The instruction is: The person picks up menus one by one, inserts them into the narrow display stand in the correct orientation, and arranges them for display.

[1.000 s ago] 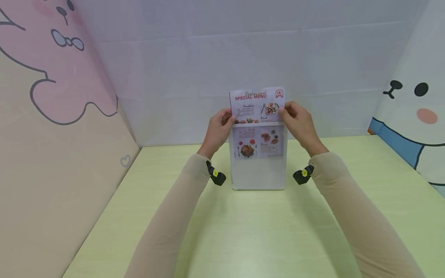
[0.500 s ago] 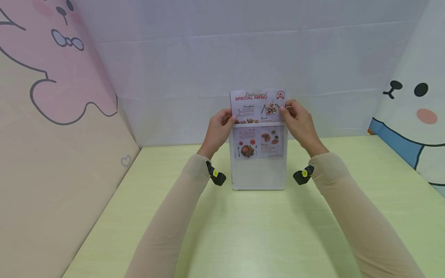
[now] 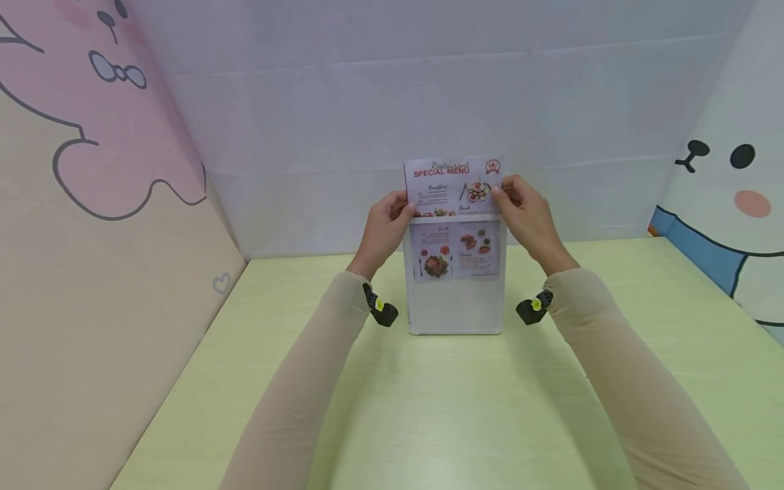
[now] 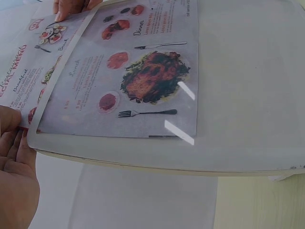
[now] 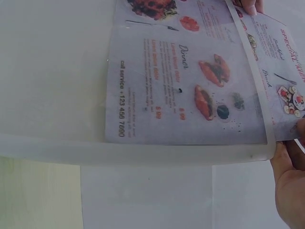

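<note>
A printed menu sheet [image 3: 437, 192], headed "Special Menu", stands partly inside a clear upright display stand [image 3: 456, 306] with a white frame. Its upper half sticks out above the frame's top edge; the lower half shows through the clear front, with bare panel below it. My left hand [image 3: 384, 228] pinches the sheet's left edge just above the frame, thumb in front. At the opposite edge, my right hand [image 3: 529, 218] pinches the sheet, slightly higher. In the left wrist view the menu [image 4: 157, 76] lies behind the clear panel, and the right wrist view shows its "Dinner" part [image 5: 190, 95].
The stand rests on a pale yellow-green table [image 3: 429, 408] near its back. Behind it hangs a white cloth wall [image 3: 367, 109]. Cartoon-printed panels flank the table, a pink figure [image 3: 122, 136] at left and a white bear [image 3: 735, 197] at right.
Over the last second my right hand has shifted slightly up along the sheet's edge, and the sheet's top has dipped a little. The left hand and stand stay in place.
</note>
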Motion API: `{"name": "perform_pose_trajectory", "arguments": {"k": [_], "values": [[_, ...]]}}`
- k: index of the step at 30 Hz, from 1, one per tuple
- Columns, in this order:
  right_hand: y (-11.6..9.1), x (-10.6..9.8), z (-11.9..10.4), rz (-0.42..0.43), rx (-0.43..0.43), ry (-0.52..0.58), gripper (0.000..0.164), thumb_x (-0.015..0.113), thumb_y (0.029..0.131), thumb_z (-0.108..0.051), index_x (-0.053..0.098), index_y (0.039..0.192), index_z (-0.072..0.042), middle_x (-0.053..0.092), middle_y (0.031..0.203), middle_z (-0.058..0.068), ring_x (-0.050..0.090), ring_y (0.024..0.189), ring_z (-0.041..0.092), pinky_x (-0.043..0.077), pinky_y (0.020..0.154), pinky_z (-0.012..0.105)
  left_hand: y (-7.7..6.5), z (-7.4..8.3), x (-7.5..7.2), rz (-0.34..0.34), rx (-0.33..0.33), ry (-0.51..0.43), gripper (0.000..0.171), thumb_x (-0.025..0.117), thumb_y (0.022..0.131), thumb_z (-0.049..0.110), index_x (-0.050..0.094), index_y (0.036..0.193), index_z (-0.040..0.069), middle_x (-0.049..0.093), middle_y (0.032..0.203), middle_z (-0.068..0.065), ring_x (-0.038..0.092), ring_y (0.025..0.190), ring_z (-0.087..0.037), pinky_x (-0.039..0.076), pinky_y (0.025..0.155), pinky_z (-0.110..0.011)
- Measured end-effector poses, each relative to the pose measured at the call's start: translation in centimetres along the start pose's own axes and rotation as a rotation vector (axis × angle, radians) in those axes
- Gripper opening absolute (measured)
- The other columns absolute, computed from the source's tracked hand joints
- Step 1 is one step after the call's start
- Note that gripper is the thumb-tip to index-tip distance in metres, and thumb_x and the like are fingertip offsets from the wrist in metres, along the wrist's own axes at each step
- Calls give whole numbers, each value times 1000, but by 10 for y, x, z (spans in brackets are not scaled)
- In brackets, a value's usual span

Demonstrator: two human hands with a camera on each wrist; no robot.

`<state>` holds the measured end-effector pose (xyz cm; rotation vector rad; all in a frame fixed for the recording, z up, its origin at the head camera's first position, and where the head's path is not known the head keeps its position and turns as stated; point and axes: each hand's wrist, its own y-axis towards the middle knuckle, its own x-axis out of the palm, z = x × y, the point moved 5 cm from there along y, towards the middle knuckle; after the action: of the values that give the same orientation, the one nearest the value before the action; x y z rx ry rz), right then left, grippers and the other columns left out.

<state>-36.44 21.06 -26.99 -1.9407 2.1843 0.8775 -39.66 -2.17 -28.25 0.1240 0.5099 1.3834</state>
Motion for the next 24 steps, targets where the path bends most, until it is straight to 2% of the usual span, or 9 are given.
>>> {"name": "perform_pose_trajectory", "arguments": {"k": [24], "values": [[-2,-1,-3,6,-6,-26,33,45,102,-29,52,117,0,58,125,19,53,118,30,40,103,48,-2,3,-1,-11,5,5,30,52,100,17,56,127,3,65,121,-12,63,108,-19,51,94,-34]]}}
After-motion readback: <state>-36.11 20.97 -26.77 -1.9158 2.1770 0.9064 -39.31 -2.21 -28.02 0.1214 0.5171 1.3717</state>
